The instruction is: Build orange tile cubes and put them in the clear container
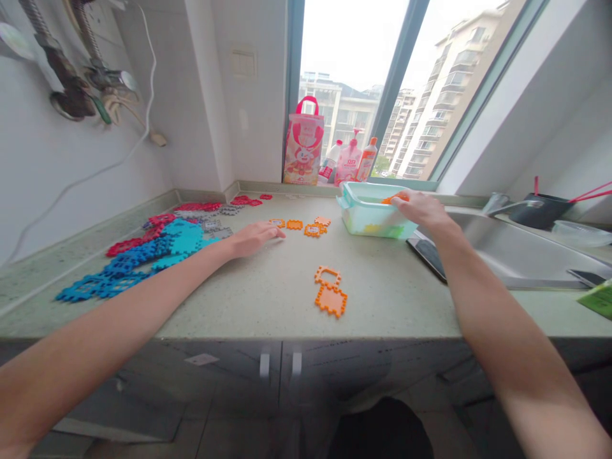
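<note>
My right hand point(421, 209) is over the right end of a pale green plastic bin point(350, 223), fingers closed on an orange interlocking building piece point(392, 198). Yellow-green pieces show through the bin's wall. Palm down on the counter, my left hand point(255, 239) holds nothing, its fingers stretched toward a row of orange toothed pieces point(294, 225). More orange pieces point(313, 231) lie between that row and the bin. Closer to me are an open orange frame piece point(327, 276) and a solid orange panel piece point(331, 301), touching each other.
Blue pieces point(127, 261), turquoise pieces point(184, 237), red pieces point(127, 247) and grey pieces point(213, 226) cover the counter's left side. A dark flat device point(430, 258) lies beside the sink point(497, 248). A pink bag point(303, 150) and several bottles point(349, 162) stand at the window.
</note>
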A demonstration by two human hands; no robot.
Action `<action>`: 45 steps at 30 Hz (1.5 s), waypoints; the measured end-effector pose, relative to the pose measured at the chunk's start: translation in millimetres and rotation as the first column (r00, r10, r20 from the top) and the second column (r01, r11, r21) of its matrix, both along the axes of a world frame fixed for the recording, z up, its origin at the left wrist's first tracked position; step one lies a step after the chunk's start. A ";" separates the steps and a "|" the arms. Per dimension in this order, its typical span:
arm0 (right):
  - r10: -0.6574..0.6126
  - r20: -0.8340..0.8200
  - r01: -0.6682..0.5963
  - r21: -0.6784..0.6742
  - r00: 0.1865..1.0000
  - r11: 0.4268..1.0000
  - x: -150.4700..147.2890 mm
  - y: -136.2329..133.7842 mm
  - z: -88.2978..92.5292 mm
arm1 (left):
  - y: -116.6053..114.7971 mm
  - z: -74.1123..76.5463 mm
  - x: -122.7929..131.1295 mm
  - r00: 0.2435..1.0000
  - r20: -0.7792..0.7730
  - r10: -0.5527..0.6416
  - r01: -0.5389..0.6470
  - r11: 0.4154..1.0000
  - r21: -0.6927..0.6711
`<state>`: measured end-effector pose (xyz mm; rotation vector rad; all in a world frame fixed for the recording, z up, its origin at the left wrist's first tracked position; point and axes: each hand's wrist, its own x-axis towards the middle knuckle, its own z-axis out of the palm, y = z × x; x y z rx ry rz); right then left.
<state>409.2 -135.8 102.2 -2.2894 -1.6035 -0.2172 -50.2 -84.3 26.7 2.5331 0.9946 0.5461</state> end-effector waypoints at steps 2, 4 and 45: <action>-0.005 0.018 0.005 -0.016 1.000 1.000 -0.1 0.4 -0.4 | 0.4 -0.5 -0.3 1.000 -0.010 -0.012 0.012 1.000 0.011; -0.007 0.041 0.008 -0.024 0.999 1.000 0.7 1.0 -1.2 | 0.3 -0.6 -0.5 1.000 -0.018 -0.026 0.026 0.999 0.025; 0.814 -0.095 -0.813 0.065 0.573 0.579 -124.7 52.1 -108.7 | -80.1 15.4 61.0 0.841 -0.261 -0.474 0.529 0.821 0.215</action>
